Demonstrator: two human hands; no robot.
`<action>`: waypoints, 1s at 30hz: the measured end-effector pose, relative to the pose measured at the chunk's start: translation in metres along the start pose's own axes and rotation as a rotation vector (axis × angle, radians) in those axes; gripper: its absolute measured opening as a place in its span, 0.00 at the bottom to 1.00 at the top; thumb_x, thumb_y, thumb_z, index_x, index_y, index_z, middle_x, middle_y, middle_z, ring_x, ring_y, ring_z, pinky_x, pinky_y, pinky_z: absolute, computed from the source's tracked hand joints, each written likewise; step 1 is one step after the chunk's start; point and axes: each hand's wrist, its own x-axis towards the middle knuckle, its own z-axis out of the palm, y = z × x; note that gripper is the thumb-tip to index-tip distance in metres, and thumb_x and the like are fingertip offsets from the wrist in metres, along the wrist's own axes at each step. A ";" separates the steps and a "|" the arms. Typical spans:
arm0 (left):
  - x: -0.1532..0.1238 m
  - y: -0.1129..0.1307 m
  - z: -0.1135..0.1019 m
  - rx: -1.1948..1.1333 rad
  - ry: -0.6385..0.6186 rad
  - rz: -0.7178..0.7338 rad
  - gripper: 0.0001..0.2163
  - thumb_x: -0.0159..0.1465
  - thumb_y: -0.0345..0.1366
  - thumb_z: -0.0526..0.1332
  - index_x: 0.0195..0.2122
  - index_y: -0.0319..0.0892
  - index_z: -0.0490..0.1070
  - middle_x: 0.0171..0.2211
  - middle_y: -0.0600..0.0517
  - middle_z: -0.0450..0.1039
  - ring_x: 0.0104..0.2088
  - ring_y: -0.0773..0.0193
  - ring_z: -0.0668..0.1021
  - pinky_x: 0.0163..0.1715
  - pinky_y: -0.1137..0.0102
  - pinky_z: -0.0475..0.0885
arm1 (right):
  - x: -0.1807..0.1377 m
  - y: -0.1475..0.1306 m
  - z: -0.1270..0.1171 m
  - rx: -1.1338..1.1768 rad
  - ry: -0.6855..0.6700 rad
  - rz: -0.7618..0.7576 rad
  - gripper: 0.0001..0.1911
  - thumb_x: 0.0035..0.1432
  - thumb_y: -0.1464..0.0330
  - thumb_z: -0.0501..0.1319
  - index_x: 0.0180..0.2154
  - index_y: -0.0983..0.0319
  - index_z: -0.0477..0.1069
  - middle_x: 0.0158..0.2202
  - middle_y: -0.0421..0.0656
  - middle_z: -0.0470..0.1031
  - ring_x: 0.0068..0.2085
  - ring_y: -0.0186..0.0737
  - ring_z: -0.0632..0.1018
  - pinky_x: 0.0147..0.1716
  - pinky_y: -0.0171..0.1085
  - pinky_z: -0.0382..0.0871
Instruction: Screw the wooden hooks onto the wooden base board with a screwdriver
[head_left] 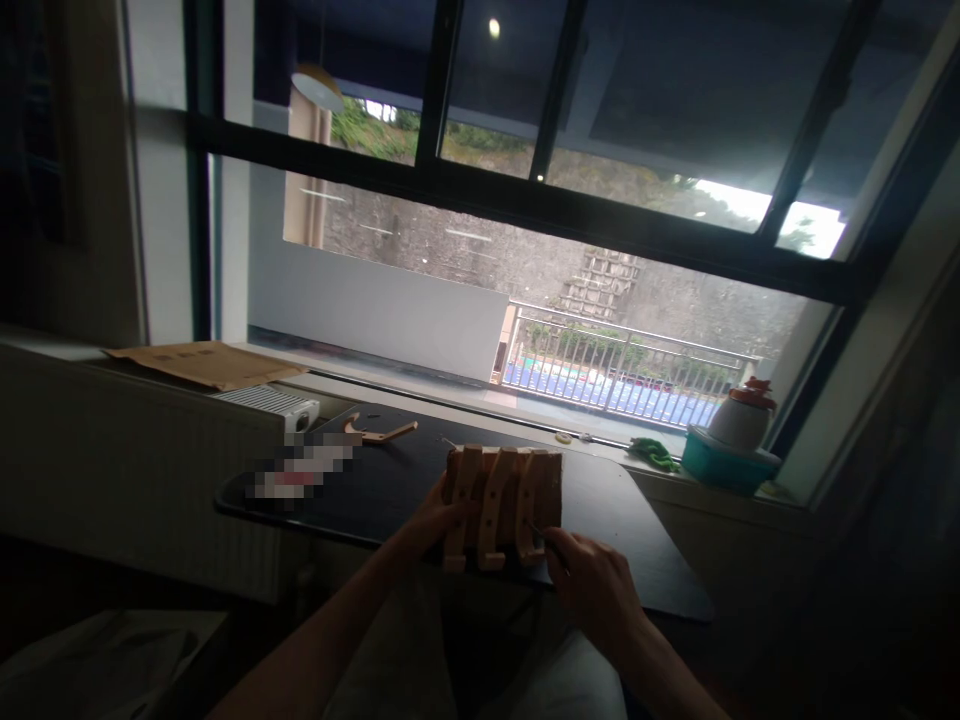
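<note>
A wooden hook rack point(506, 500), a board with three curved wooden hooks with small dark holes in them, is held tilted at the front edge of the black table. My left hand point(435, 518) is closed around its left side, thumb lying over the left hook. At the lower right, my right hand point(592, 570) is closed on a thin screwdriver point(541, 532), whose tip points at the right hook point(529, 510). Most of its handle is hidden in my fingers. Another curved wooden hook point(386, 434) lies apart at the back left of the table.
The black table point(600, 520) stands against a window sill. A brown paper envelope point(210, 362) lies on the left ledge by a white radiator point(277, 402). On the right sill are a green cloth point(654, 454), a teal box point(724, 461) and a bottle point(741, 418).
</note>
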 end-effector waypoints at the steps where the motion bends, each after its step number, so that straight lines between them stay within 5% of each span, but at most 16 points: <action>1: 0.000 0.000 0.000 -0.002 -0.008 0.000 0.21 0.49 0.37 0.67 0.45 0.39 0.70 0.43 0.47 0.76 0.47 0.47 0.74 0.44 0.61 0.71 | -0.001 0.000 0.001 0.026 0.004 0.046 0.12 0.60 0.71 0.52 0.41 0.57 0.72 0.30 0.39 0.78 0.30 0.37 0.78 0.27 0.32 0.62; 9: 0.002 -0.001 -0.002 0.004 0.011 -0.031 0.24 0.49 0.39 0.67 0.48 0.39 0.68 0.45 0.45 0.75 0.47 0.45 0.75 0.43 0.59 0.72 | 0.005 0.009 -0.019 0.147 -0.013 0.154 0.11 0.57 0.68 0.54 0.42 0.57 0.69 0.28 0.38 0.77 0.28 0.39 0.77 0.25 0.33 0.61; 13: 0.002 -0.001 -0.001 -0.007 0.008 -0.054 0.25 0.49 0.41 0.67 0.47 0.38 0.68 0.42 0.45 0.76 0.44 0.46 0.76 0.41 0.59 0.73 | 0.007 0.014 -0.031 0.148 0.061 0.015 0.10 0.59 0.69 0.53 0.43 0.57 0.68 0.36 0.40 0.76 0.34 0.39 0.77 0.30 0.34 0.63; 17: 0.002 -0.003 -0.002 -0.009 0.001 -0.050 0.25 0.49 0.41 0.67 0.48 0.38 0.67 0.43 0.46 0.76 0.45 0.47 0.76 0.42 0.60 0.73 | 0.014 0.012 -0.029 0.041 0.116 -0.096 0.10 0.62 0.69 0.52 0.42 0.59 0.69 0.33 0.42 0.75 0.33 0.39 0.76 0.29 0.34 0.62; 30: 0.003 -0.005 -0.004 0.009 -0.030 -0.034 0.24 0.52 0.39 0.65 0.49 0.38 0.66 0.46 0.44 0.74 0.46 0.46 0.75 0.42 0.61 0.73 | 0.023 0.003 -0.030 0.060 0.104 -0.131 0.08 0.62 0.70 0.53 0.41 0.59 0.69 0.33 0.41 0.73 0.35 0.38 0.75 0.31 0.33 0.61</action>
